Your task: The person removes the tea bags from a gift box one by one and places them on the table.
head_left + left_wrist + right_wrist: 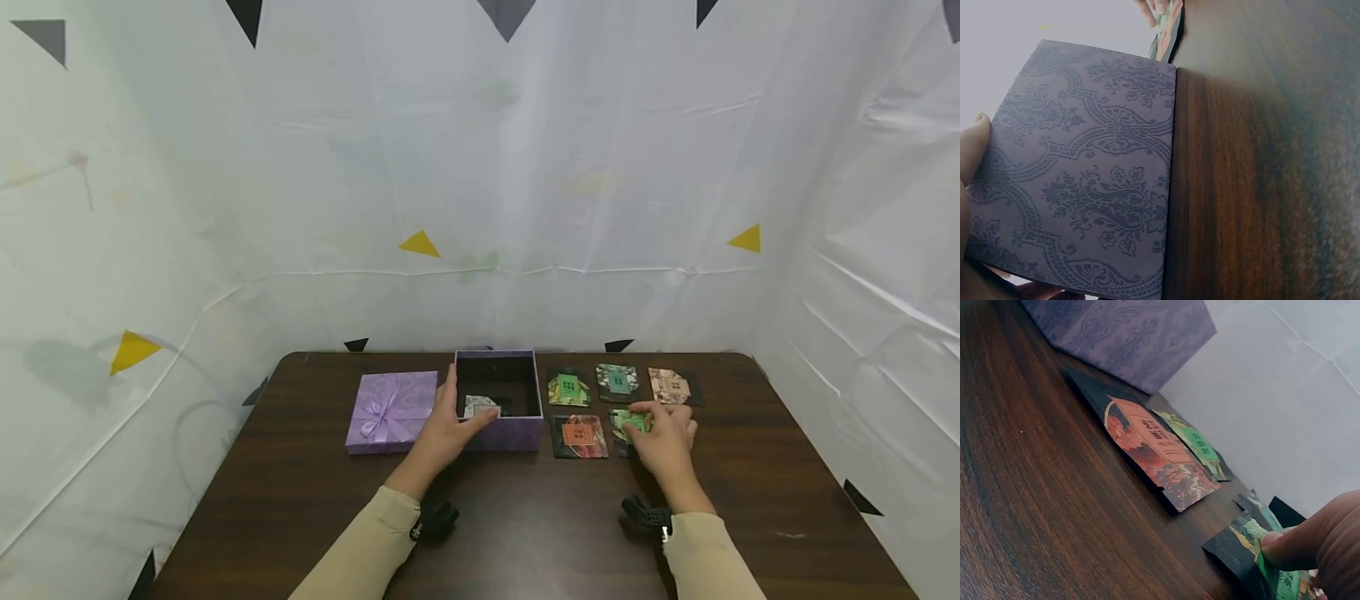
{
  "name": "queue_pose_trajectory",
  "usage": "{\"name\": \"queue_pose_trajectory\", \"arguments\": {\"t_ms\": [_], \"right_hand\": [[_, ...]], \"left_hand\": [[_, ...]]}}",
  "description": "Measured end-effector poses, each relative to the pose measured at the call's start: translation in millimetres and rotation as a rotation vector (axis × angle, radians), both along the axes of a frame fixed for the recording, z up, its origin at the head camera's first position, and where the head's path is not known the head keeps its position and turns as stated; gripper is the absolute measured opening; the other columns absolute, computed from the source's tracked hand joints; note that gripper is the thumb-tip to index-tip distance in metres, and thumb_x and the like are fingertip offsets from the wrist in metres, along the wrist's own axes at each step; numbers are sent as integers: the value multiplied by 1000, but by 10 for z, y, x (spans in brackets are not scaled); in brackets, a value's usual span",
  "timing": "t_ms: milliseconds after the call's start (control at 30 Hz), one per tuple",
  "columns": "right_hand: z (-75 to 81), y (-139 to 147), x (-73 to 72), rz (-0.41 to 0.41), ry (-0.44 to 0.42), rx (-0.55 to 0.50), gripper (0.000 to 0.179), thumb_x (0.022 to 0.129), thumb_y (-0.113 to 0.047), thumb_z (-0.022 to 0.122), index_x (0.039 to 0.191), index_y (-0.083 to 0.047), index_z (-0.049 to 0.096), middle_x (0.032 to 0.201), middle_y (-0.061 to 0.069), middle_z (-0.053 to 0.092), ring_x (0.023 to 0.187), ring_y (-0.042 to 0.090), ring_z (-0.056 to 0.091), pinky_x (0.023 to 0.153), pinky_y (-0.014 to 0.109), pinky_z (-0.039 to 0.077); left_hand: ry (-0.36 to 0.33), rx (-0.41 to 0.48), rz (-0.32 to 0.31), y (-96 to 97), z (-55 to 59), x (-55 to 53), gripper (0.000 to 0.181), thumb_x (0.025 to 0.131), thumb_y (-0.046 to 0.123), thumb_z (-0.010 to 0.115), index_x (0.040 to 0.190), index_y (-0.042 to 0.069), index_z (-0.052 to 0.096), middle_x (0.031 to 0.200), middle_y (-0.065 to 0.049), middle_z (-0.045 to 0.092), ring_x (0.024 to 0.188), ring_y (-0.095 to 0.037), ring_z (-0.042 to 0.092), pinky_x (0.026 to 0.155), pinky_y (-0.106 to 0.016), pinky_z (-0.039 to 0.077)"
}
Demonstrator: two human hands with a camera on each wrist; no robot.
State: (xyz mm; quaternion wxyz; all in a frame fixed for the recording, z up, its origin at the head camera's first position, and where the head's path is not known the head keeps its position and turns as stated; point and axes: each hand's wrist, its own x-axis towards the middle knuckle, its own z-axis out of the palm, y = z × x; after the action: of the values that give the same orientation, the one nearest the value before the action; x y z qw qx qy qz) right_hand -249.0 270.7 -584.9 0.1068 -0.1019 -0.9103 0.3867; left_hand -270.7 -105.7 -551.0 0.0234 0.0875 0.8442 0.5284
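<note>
A lidless purple patterned box [506, 433] stands at the table's middle, with a pale printed sachet [478, 405] inside. My left hand [444, 423] holds the box at its left side, thumb over the front rim. In the left wrist view the box's embossed wall [1085, 169] hides most of those fingers. On the right, my right hand [667, 442] pinches a black and green sachet [621, 421] at the table; its thumb lies on the green label in the right wrist view. The red-labelled sachet [580, 437] lies flat between box and right hand.
Left of the box sits a purple lid [405, 396] with a ribbon bow. Behind the front sachets lie a green one [568, 388], a teal one [617, 381] and a beige one [670, 386]. White sheeting [525, 308] rises behind the dark wooden table [555, 533].
</note>
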Motion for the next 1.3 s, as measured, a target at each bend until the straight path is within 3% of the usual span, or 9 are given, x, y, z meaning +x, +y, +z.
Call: {"name": "queue_pose_trajectory", "arguments": {"t_ms": [133,633,933,1133,1300], "right_hand": [[21,-6,-1,41,-25,55,28,103,-16,76,127,-5,76,132,27,46,116,47,35,97,65,29],[18,-1,-10,86,-61,59,32,103,-22,72,131,-7,70,132,28,45,120,49,34,100,70,25],[76,9,-11,-52,27,-158,28,102,-12,70,128,-2,71,126,25,55,124,44,39,105,64,26],[46,5,-16,-120,86,-187,25,101,-4,62,122,2,73,117,25,62,115,36,46,92,48,31],[85,-9,25,-173,114,-319,26,102,0,56,122,6,72,123,23,59,109,29,49,86,36,38]], "left_hand": [[2,1,4,-4,-7,2,122,93,60,81,177,34,-4,184,-16,12,168,-44,19,129,-74,23],[11,11,1,-3,-16,-1,123,92,65,81,176,36,-4,183,-16,13,168,-44,19,129,-75,23],[13,12,4,0,-8,-19,122,92,63,82,176,36,-3,184,-15,13,168,-44,19,129,-75,22],[14,-2,4,2,2,-2,122,92,64,81,176,36,-4,183,-17,14,167,-45,23,128,-75,25],[7,4,4,-6,6,14,122,92,63,81,176,36,-4,183,-16,14,167,-44,23,129,-74,25]]}}
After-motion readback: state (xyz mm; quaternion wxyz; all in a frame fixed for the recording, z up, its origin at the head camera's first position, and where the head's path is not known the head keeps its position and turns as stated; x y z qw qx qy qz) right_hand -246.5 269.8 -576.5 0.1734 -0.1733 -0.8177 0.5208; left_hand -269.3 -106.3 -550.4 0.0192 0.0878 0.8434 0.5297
